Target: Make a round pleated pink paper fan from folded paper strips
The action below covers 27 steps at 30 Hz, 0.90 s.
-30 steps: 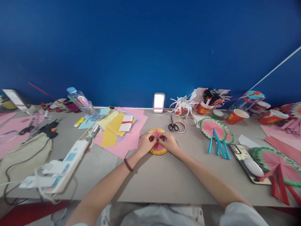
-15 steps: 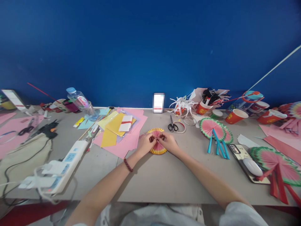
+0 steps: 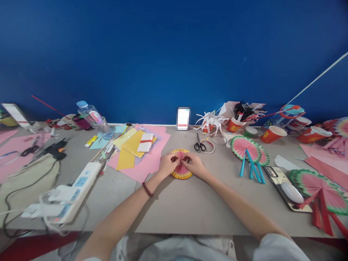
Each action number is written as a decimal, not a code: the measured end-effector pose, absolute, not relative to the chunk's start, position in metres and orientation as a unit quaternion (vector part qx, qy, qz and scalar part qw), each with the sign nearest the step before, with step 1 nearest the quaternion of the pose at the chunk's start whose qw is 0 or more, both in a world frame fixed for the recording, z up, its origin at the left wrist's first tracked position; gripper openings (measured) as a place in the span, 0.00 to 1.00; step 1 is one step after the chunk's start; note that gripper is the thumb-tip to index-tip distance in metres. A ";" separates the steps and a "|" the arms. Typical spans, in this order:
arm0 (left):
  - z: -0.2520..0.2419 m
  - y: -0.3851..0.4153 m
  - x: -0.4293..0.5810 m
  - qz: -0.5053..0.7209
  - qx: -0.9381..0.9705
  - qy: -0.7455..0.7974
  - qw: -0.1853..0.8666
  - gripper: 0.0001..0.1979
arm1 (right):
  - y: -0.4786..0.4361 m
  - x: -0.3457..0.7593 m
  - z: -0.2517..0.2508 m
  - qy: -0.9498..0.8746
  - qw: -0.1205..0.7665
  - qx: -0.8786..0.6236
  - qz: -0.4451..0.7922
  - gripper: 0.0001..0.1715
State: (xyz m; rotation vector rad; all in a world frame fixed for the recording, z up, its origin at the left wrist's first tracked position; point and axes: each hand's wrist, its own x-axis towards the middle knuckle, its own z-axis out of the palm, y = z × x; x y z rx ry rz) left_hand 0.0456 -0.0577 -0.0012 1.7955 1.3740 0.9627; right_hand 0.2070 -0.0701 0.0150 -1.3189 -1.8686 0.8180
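Note:
A round pleated paper fan (image 3: 182, 174), pink with a yellow rim, lies on the table in front of me. From its left side my left hand (image 3: 169, 165) reaches in, fingertips pinched on the folds near its middle. My right hand (image 3: 193, 164) comes from the other side, its fingers closed at the same spot. The hands cover both sides of the fan, and the fingertips hide its exact centre. Just beyond my right hand lie black-handled scissors (image 3: 199, 146) beside a roll of tape (image 3: 208, 147).
Pink paper sheets (image 3: 156, 159) and yellow paper (image 3: 125, 158) lie to the left, near a power strip (image 3: 81, 188). On the right are finished-looking fans (image 3: 246, 148), a phone (image 3: 274, 174) with a white mouse (image 3: 291, 192) on it, and red paper cups (image 3: 273, 135). A tilted bottle (image 3: 94, 115) stands back left.
Both hands have shifted very slightly to the left at the fan's middle, fingers still closed there. Everything else on the table stays in place.

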 end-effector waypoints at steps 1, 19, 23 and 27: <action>0.000 -0.058 0.046 0.369 0.691 0.528 0.329 0.04 | -0.070 0.207 0.015 -0.720 0.349 -0.511 0.314 0.03; 0.007 -0.065 0.047 0.344 0.715 0.540 0.280 0.03 | -0.068 0.206 0.011 -0.705 0.355 -0.537 0.299 0.04; 0.004 -0.064 0.046 0.356 0.706 0.533 0.300 0.03 | -0.066 0.207 0.008 -0.698 0.364 -0.539 0.301 0.04; 0.001 -0.062 0.046 0.368 0.699 0.533 0.304 0.04 | -0.065 0.207 0.006 -0.694 0.377 -0.539 0.294 0.04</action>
